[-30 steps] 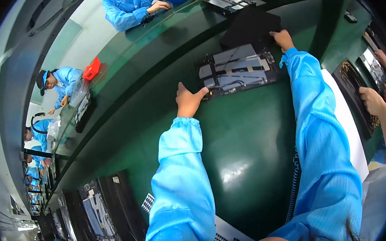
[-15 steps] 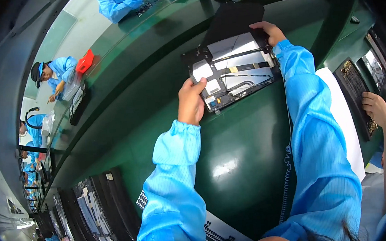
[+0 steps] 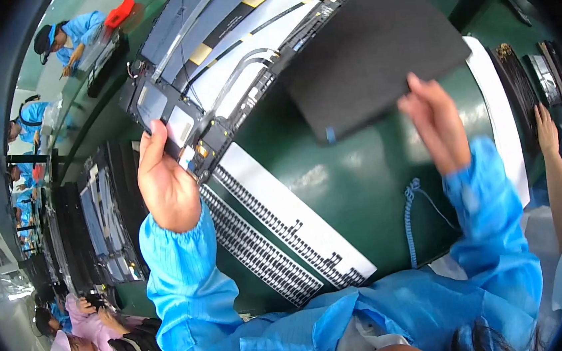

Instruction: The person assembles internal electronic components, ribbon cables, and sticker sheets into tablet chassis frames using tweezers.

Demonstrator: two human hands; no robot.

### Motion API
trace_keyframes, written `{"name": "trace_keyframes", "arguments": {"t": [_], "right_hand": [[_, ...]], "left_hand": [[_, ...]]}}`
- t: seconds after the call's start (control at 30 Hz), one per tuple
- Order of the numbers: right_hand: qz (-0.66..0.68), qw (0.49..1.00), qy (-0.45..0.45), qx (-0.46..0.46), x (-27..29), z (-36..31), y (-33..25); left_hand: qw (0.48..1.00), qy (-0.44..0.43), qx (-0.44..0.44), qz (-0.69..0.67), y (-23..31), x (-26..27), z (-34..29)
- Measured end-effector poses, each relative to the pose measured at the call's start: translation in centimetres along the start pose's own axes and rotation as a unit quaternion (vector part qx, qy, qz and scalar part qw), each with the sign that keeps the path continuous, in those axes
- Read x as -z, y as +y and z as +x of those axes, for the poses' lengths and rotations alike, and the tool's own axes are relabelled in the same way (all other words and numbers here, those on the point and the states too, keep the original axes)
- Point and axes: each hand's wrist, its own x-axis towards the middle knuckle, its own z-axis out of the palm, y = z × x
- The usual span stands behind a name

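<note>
My left hand point(image 3: 169, 178) is closed on the lower corner of an opened device casing point(image 3: 244, 58), its thumb on the upper face. Tilted up at the upper left, the black casing shows silver panels, ribbon cables and small circuit parts. A flat dark grey pad point(image 3: 377, 53) with a small blue tag at its corner lies right of the casing. At the pad's lower right edge is my right hand point(image 3: 438, 118), slightly blurred, its fingers stretched out and holding nothing. One fingertip overlaps the pad's edge; whether it touches cannot be told.
White strips point(image 3: 297, 211) with rows of small black pieces lie on the green table point(image 3: 362, 188). A coiled blue cord point(image 3: 409, 224) is near me. Stacked device casings point(image 3: 101, 218) stand at the left, a white sheet point(image 3: 496, 110) at the right. A co-worker's hand point(image 3: 547, 129) is beyond it.
The casing has come nearer and swung left in my left hand. My right hand has let go of it and moved down toward me. The dark pad now lies nearer, right of the casing.
</note>
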Motion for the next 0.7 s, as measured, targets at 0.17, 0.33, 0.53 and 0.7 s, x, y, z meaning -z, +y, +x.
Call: {"name": "trace_keyframes", "arguments": {"t": [0.17,0.33,0.53,0.7], "right_hand": [[-0.073,0.990,0.122,-0.019,1.4,-12.3,3.8],[-0.449,0.885,-0.051,-0.108,2.1,-16.6,-0.6],[-0.176,0.963,0.052,0.198,-0.1,-13.2,-1.8],[-0.278,0.927,0.043,0.250,3.4,-7.2,-1.0]], "left_hand": [[0.997,-0.016,0.075,-0.017,-1.7,0.3,-5.5],[0.993,-0.045,0.111,0.004,-3.0,0.9,-9.3],[0.991,-0.081,0.104,-0.034,-5.1,-2.0,-14.4],[0.980,-0.086,0.179,0.035,-6.8,-2.7,-13.5]]}}
